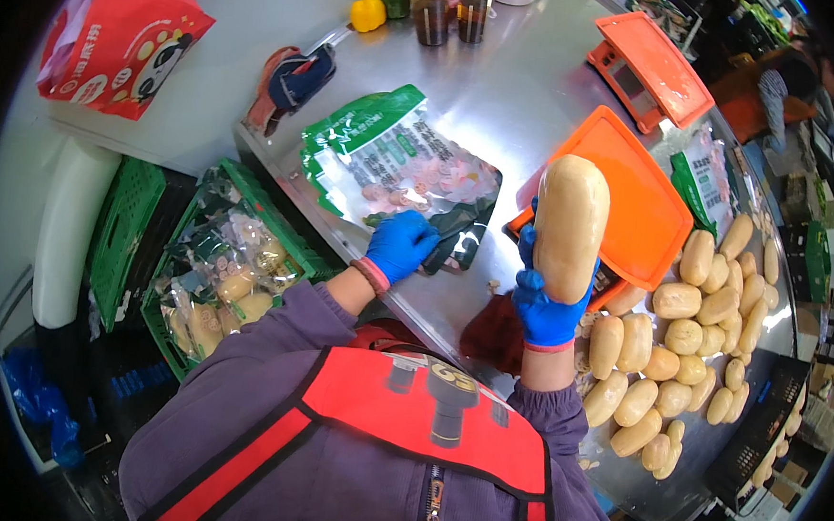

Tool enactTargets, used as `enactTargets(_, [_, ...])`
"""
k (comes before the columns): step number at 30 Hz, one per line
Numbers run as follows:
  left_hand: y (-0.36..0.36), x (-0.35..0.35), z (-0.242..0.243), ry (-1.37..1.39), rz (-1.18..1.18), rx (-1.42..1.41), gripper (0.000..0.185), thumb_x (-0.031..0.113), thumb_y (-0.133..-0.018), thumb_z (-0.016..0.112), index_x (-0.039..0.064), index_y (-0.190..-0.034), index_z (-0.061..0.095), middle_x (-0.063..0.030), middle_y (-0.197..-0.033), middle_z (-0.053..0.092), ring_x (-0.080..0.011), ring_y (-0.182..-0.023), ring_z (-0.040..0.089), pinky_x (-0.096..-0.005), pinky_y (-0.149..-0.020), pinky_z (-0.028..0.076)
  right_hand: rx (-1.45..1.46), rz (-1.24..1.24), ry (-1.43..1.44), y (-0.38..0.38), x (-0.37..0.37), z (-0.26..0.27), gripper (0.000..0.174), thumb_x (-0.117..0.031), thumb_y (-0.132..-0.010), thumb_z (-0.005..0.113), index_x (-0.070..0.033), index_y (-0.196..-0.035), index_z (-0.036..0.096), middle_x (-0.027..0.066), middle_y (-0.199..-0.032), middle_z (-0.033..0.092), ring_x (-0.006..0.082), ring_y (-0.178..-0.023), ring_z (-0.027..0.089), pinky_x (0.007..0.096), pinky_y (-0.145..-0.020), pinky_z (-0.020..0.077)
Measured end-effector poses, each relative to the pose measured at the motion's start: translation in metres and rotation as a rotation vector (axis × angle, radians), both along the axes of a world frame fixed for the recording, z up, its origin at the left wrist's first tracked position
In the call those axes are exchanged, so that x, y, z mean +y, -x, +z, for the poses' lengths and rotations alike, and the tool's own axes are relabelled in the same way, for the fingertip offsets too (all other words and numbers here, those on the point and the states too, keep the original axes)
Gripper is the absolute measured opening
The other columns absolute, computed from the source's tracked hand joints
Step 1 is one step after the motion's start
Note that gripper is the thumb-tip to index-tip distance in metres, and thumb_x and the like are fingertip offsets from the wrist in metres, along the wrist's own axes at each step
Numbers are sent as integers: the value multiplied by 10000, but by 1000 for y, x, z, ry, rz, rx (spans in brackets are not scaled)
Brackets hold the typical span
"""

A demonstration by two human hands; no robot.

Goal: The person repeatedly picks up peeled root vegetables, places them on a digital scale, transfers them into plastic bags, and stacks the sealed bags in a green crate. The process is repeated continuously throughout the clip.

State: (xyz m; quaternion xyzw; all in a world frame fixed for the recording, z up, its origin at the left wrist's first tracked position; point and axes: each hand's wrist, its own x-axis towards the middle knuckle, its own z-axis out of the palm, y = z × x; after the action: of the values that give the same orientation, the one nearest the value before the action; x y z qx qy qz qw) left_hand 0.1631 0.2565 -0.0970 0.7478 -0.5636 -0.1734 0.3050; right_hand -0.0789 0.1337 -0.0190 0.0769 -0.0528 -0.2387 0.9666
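Observation:
My right hand [552,304], in a blue glove, holds up a large peeled lotus root segment [571,227] over an orange weighing scale [636,195]. My left hand [401,245], also gloved in blue, rests at the lower edge of some green and clear printed plastic bags [394,159] lying flat on the steel table [514,73]. Its fingers are curled; whether they pinch the bag's edge I cannot tell. Many peeled lotus root segments [676,301] are heaped on the table to the right of the scale.
A second orange scale [654,71] stands farther back. A green crate [233,167] of filled bags is at the left, near a red printed bag [126,42]. Peppers [368,15] and jars [430,18] stand at the back. A black crate [758,425] is at right; another person [775,89] works beyond.

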Motion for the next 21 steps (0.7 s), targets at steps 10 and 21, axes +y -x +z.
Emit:
enactTargets(10, [-7, -3, 31, 201, 122, 96, 176, 130, -881, 640, 50, -1035, 674, -147, -1041, 665, -298, -910, 647, -373, -823, 507, 1046, -109, 1070, -27, 28, -22, 839, -275, -808, 734, 19, -1485, 336, 168, -1450, 447, 259, -1320, 452, 371, -1091, 362])
enactTargets(21, [0, 4, 7, 84, 154, 50, 258, 197, -838, 700, 49, -1049, 689, -147, -1062, 668, -308, -973, 644, -386, -836, 512, 1187, -63, 1044, -20, 32, -61, 776, -273, -884, 699, 28, -1488, 318, 159, -1443, 457, 234, -1278, 476, 344, -1047, 395])
